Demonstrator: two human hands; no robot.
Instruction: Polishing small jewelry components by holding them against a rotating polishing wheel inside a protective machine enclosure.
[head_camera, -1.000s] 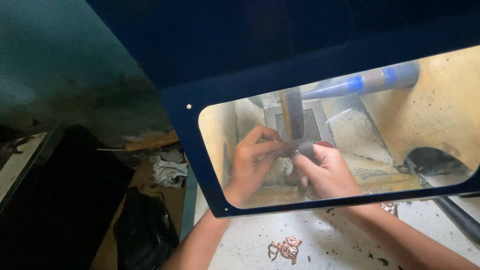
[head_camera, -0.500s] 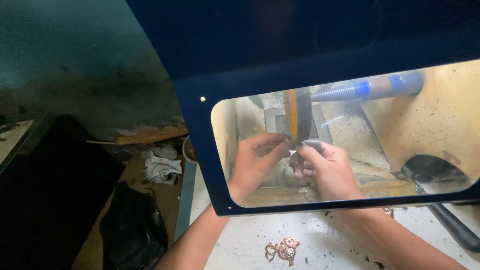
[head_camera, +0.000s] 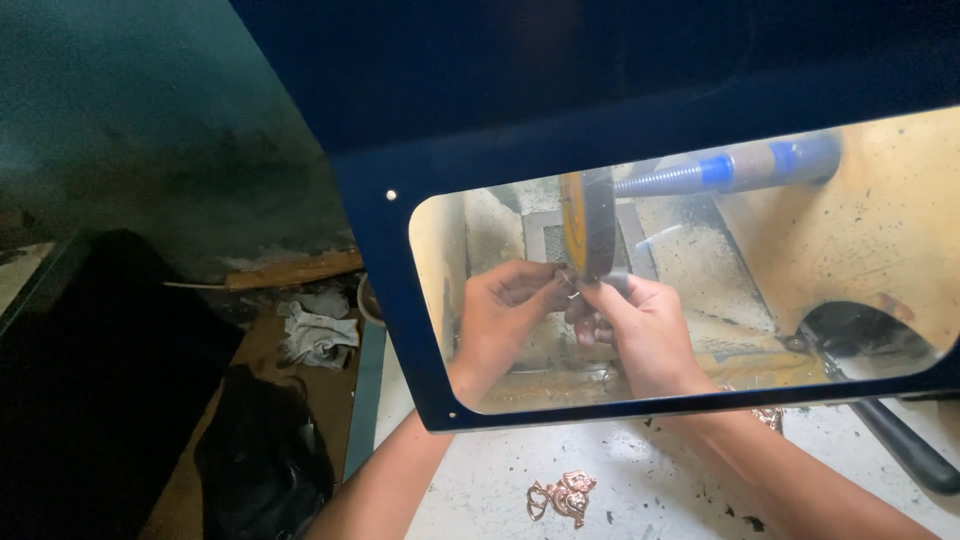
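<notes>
Since a second ago the view has swung so the blue guard and its window sit farther right, and both hands have crept closer under the buffing wheel. The left hand and right hand now meet at a small metal piece, each pinching it with curled fingertips. The piece sits at twelve o'clock from the knuckles, touching the wheel's lower edge; its long axis is too small to tell. The hands are equally near. Copper-coloured pendants lie at six o'clock on the white table.
</notes>
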